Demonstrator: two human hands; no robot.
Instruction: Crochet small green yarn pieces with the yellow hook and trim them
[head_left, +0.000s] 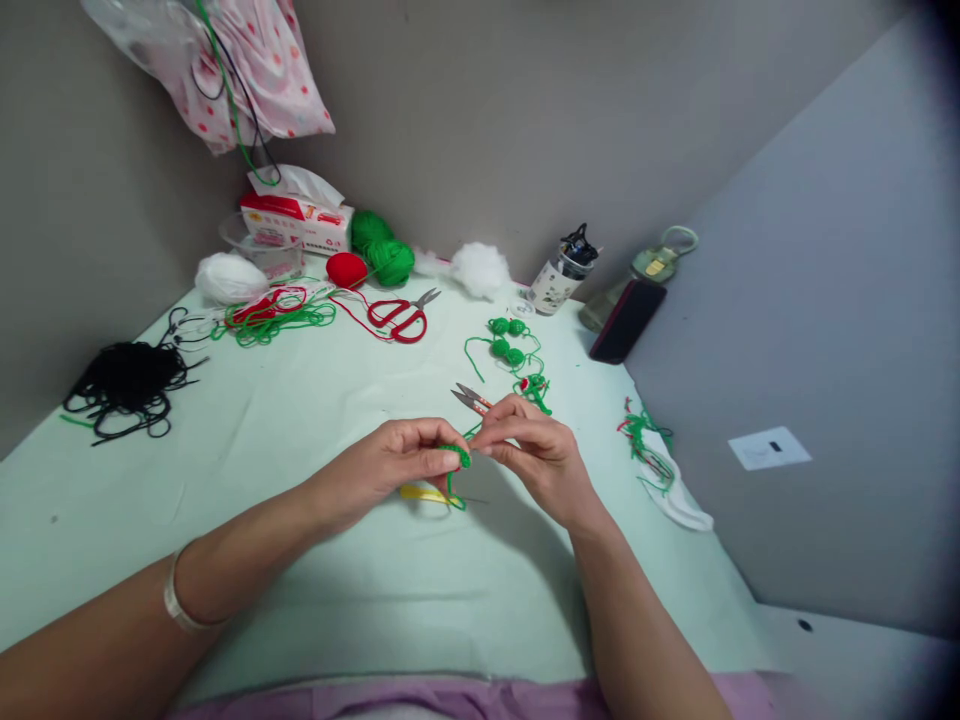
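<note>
My left hand is closed, thumb and fingers pinching a small green crocheted piece. Green yarn hangs in a loop below it. My right hand is pinched close beside the piece; a green strand shows near its fingertips, but what they grip is too small to make out. Under my left hand is a yellow-handled crochet hook, its thin metal end pointing right. Small thread snips with orange-patterned handles show just behind my right hand, which partly hides them.
Farther back are green crocheted balls, red-handled scissors, white stuffing and green yarn balls. Black yarn lies left. A cup of pens, a leaning phone and yarn scraps line the right.
</note>
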